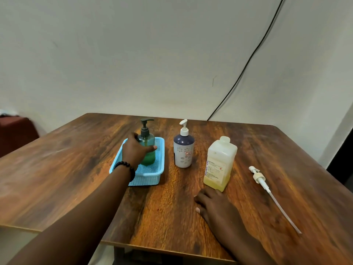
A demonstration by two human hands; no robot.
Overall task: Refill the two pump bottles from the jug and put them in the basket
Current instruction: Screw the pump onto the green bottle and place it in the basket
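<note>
Left hand is wrapped around the green bottle, which stands upright inside the blue basket with its dark pump screwed on; whether it is being set down or lifted out cannot be told. Right hand lies flat and loose on the surface, holding nothing, its fingertips just beside the foot of the jug. That jug stands capped, with yellow liquid low in it. Between basket and jug stands the white bottle, pump on, outside the basket. A loose pump with a long tube lies to the right. Judging by this, the green bottle's placing is the step in hand; next the white bottle needs a grip round its body and a lift over the basket rim into the free space beside the green one.
</note>
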